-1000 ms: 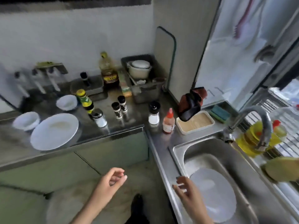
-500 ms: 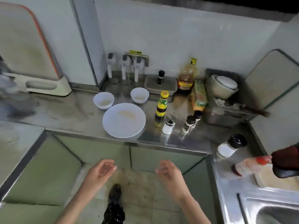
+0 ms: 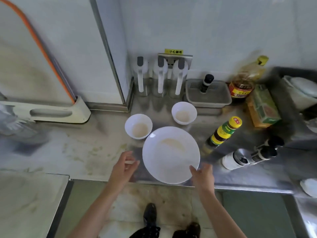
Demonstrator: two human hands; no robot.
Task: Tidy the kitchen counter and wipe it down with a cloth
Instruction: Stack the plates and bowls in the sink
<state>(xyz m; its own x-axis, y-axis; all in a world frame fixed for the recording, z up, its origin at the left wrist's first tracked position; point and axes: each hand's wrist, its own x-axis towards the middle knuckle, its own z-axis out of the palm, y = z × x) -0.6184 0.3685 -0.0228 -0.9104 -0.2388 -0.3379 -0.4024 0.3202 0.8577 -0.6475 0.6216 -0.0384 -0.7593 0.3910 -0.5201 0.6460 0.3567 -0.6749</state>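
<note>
The white plate (image 3: 170, 154) lies on the steel counter (image 3: 82, 152), close to its front edge, with a pale smear on it. The right hand (image 3: 202, 174) touches the rim of the plate at its near right side, fingers spread, not closed around it. The left hand (image 3: 122, 167) is just left of the plate, fingers loosely curled and holding nothing. Behind the plate stand two small white bowls (image 3: 138, 126), one to the left and one (image 3: 184, 112) straight behind. Right of the plate is a sauce bottle (image 3: 222, 133) with a yellow cap and a green and yellow label; I cannot read the words. Further behind the plate, on the wall, a yellow sticker (image 3: 173, 51) carries Chinese characters. Behind and right of the plate, an oil bottle (image 3: 245, 81) shows a red label, too blurred to read.
</note>
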